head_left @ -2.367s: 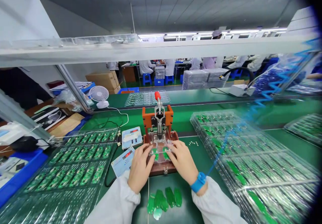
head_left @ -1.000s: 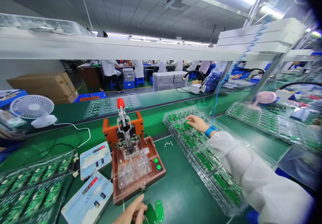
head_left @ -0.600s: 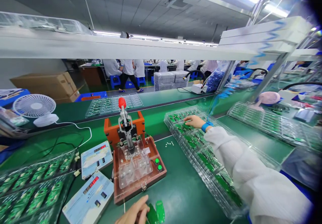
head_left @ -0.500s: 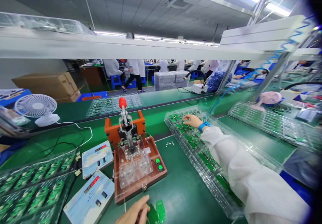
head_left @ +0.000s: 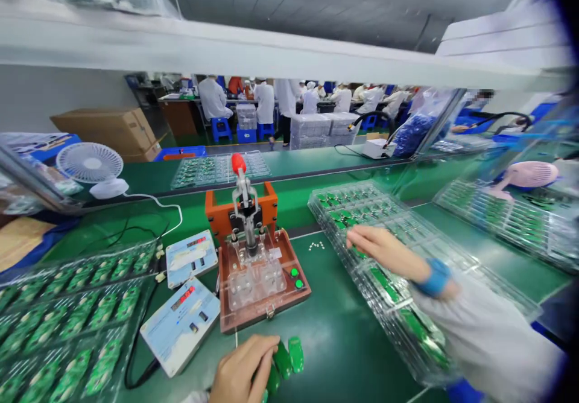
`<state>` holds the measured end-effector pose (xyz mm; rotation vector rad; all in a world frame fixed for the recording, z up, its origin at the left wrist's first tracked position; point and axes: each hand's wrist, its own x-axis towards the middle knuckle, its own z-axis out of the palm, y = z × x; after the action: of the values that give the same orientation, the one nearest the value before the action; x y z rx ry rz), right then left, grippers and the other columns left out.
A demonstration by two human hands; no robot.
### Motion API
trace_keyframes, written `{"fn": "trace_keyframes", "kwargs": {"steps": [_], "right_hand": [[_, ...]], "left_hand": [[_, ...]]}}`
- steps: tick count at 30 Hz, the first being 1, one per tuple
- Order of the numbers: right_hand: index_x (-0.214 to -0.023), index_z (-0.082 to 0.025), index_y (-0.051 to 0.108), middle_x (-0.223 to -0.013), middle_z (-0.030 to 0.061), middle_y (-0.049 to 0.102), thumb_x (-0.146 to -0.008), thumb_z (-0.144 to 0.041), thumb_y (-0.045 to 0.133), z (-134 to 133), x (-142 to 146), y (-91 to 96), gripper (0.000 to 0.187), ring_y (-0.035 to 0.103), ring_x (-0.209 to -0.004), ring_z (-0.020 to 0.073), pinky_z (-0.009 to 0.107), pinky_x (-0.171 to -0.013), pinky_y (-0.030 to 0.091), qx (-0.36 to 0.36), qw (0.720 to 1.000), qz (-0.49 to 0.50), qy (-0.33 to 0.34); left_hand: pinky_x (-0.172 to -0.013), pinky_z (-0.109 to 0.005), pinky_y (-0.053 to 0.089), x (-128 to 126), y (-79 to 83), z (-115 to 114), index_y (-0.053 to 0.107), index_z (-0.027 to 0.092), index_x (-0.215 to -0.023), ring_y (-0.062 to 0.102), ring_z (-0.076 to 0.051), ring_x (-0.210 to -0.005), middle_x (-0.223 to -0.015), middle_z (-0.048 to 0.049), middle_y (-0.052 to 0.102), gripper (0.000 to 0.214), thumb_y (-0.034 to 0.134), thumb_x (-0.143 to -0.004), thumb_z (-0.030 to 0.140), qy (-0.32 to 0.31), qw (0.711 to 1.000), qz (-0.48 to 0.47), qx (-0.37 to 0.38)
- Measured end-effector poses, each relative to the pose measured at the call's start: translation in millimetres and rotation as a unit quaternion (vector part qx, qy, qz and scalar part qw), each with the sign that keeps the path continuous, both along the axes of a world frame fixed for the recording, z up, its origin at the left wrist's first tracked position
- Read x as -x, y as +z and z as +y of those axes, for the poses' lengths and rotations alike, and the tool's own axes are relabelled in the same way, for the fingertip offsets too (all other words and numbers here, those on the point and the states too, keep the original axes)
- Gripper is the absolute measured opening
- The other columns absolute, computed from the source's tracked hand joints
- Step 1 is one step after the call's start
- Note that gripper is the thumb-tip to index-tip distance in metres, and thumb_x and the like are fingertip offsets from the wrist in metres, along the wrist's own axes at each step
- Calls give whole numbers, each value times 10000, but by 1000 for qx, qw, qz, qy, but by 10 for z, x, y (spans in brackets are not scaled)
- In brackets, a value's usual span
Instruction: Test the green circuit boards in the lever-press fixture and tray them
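At the bottom, my left hand is closed with its fingertips on a few green circuit boards, fanned out low over the bench mat. Part of these boards is hidden behind my fingers. My right hand, with a blue wristband, is above the left edge of a clear plastic tray of green boards. Its fingers are pressed together, and what they hold, if anything, is hidden. Between and beyond my hands stands a press fixture with a red-tipped lever, a clear plate and two green buttons.
Two boxes with red digits, a nearer counter box and a farther one, stand left of the fixture. Another board tray lies at left. Small white pieces lie beside the right tray. A white fan stands behind.
My right hand has drawn back toward me from the tray's far part. My left hand still has the boards, now fanned wider. The camera view has tilted down and turned left.
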<state>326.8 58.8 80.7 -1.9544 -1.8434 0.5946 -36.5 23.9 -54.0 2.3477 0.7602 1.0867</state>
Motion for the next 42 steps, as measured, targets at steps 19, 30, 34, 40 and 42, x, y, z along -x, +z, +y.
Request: {"fn": "trace_keyframes", "kwargs": {"steps": [19,30,34,40,42], "right_hand": [[-1251,-253,689,-1476,77,628,-925,-374,727,-789,1314,-1234,350,505,-1424,304,545,-1194,419,63,965,101,235],[-1231,-255,714,-1321,61,735,-899,-257,766,-667,1379,-1295,337,628,-1278,294,513,-1095,520,23,959,95,265],[-1219,-260,703,-1290,50,740,-911,-313,754,-696,1345,-1140,316,651,-1236,254,426,-1062,559,-24,955,133,264],[-1203,-265,689,-1272,77,733,-978,-367,652,-250,1212,-830,250,641,-1233,261,472,-1075,550,-182,955,105,209],[-1178,-247,699,-1247,94,738,-978,-345,650,-27,1209,-806,228,648,-1212,275,492,-1053,563,-204,954,87,202]], "left_hand": [[-1052,-521,543,502,36,-53,723,224,-1118,602,-311,-1273,-1293,-77,713,208,730,-916,273,-25,971,202,125],[-1025,-548,542,442,0,-62,694,236,-1128,637,-313,-1232,-1246,-55,735,247,742,-890,193,-27,974,203,97],[-1006,-466,552,434,176,-64,689,230,-1101,634,-269,-1190,-1222,-59,732,209,747,-901,205,-23,991,111,75],[-1038,-485,521,397,492,347,708,214,-1096,608,-262,-1200,-1214,-84,727,169,723,-928,207,76,996,47,-11],[-1018,-490,532,352,489,558,719,202,-1079,616,-267,-1176,-1192,-89,733,156,726,-924,217,97,994,43,-32]]}}
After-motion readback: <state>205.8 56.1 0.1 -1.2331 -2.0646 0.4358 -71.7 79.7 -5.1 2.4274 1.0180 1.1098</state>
